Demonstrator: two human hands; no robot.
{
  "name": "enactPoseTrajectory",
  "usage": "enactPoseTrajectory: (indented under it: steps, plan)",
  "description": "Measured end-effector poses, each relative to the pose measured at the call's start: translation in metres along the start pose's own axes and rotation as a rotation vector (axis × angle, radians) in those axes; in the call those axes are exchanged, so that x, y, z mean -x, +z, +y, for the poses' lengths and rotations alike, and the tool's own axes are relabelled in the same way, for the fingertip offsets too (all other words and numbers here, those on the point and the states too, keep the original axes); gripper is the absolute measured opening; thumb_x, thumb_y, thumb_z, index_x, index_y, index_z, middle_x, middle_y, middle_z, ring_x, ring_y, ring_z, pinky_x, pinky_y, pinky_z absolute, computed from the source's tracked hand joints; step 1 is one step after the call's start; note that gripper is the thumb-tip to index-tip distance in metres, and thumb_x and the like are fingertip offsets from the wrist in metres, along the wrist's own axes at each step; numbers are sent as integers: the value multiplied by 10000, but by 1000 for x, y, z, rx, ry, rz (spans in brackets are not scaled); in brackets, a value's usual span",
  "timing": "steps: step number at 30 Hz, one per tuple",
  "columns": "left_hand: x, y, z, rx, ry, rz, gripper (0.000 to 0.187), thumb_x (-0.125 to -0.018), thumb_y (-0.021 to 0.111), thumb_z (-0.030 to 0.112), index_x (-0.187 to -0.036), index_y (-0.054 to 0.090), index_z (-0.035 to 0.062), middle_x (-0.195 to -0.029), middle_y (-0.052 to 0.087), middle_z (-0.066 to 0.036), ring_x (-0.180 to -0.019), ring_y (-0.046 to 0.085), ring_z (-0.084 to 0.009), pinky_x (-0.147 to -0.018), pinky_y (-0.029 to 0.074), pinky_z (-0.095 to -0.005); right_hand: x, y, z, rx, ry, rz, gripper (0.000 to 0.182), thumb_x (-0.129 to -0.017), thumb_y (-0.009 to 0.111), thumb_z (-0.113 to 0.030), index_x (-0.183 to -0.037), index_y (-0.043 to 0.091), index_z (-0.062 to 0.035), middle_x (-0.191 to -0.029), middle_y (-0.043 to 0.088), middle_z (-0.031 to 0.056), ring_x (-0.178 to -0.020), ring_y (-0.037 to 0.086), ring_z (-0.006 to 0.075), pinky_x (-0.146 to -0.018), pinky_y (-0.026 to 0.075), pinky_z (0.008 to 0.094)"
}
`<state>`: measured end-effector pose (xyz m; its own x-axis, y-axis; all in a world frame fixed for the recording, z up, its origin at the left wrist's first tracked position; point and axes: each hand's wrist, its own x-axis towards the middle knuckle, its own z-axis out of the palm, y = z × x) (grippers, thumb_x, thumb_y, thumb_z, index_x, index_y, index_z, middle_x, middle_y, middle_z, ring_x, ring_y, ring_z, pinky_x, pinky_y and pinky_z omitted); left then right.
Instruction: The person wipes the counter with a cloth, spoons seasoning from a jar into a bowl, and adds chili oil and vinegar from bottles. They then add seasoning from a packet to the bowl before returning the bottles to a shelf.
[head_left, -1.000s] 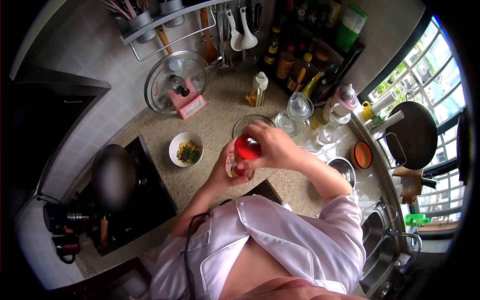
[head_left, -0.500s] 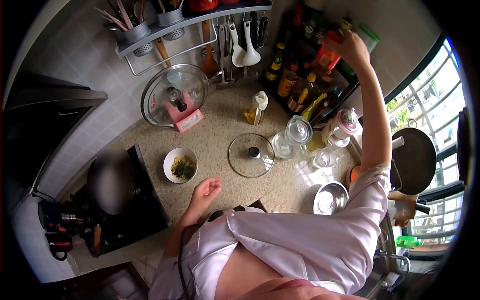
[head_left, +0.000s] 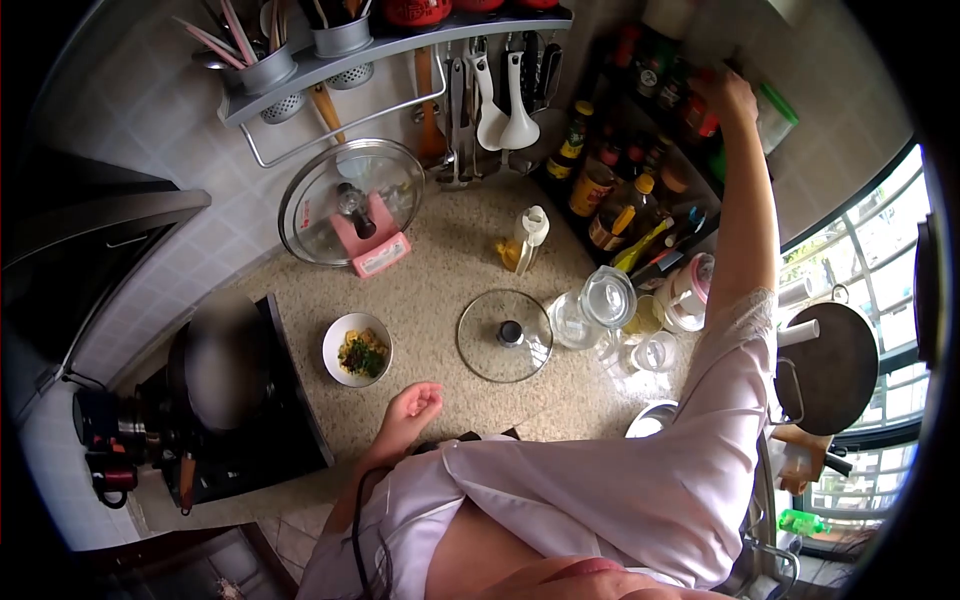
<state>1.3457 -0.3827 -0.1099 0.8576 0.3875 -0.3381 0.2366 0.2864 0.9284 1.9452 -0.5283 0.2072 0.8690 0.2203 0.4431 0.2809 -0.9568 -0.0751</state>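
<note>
My right hand [head_left: 735, 100] reaches far up to the corner shelf, its fingers around the top of a red container [head_left: 703, 122]. Shadow hides the fingertips and part of that container. My left hand [head_left: 415, 408] hovers over the counter's front edge, fingers curled in, with nothing seen in them. Nearest to it are a white bowl [head_left: 358, 350] of yellow and chopped green food and a glass lid [head_left: 508, 365] with a black knob, lying flat.
Sauce bottles [head_left: 590, 190] crowd the dark rack [head_left: 560, 185]. An oil dispenser [head_left: 530, 240], a glass jar [head_left: 607, 297] and a metal bowl [head_left: 650, 420] stand on the counter [head_left: 440, 270]. Left is the stove [head_left: 285, 440] with a blurred pan [head_left: 225, 365]; a large lid [head_left: 300, 225] leans in a pink holder [head_left: 382, 255].
The view has shifted a little. The red container sits farther back in the shelf's shadow, and my right hand has moved back with it. My left hand keeps its curled pose.
</note>
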Motion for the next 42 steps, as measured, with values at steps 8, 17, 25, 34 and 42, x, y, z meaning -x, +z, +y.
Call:
enactPoseTrajectory:
  steps: [8,17,25,34,42]
  plan:
    - [-8,2,-7,-35,27,-39,309,-911,614,72,-1205,541,11,-985,587,-31,-909,564,-92,-826,465,-242,-24,26,15,-37,59,47,564,-746,705,-507,-1194,615,-176,-1153,649,142,-1083,610,334,-870,499,436]
    - [-11,1,-8,-18,14,-34,300,-911,619,79,-1193,543,11,-989,586,-36,-922,562,-99,-830,465,-249,-22,21,13,-51,146,-15,529,-774,688,-482,-1193,619,-167,-1168,645,143,-1123,595,321,-892,487,446]
    - [-9,3,-3,-42,-6,-59,291,-910,601,38,-1190,531,-6,-1001,590,-48,-949,560,-103,-859,450,-245,-6,13,-6,52,193,-60,516,-811,663,-457,-1235,581,-174,-1239,607,141,-1145,586,339,-909,490,463]
    - [-4,5,-7,-21,13,-92,308,-913,611,86,-1203,541,10,-992,577,-41,-919,558,-97,-836,461,-245,32,7,-23,101,57,270,558,-854,637,-469,-1211,523,-56,-1280,508,151,-1007,646,364,-811,545,449]
    - [5,12,-3,2,42,-122,283,-961,560,130,-1211,541,0,-1028,597,-46,-970,568,-113,-857,451,-251,153,-40,-73,-173,-546,272,362,-923,537,-419,-909,673,-84,-848,665,169,-773,656,347,-617,516,436]
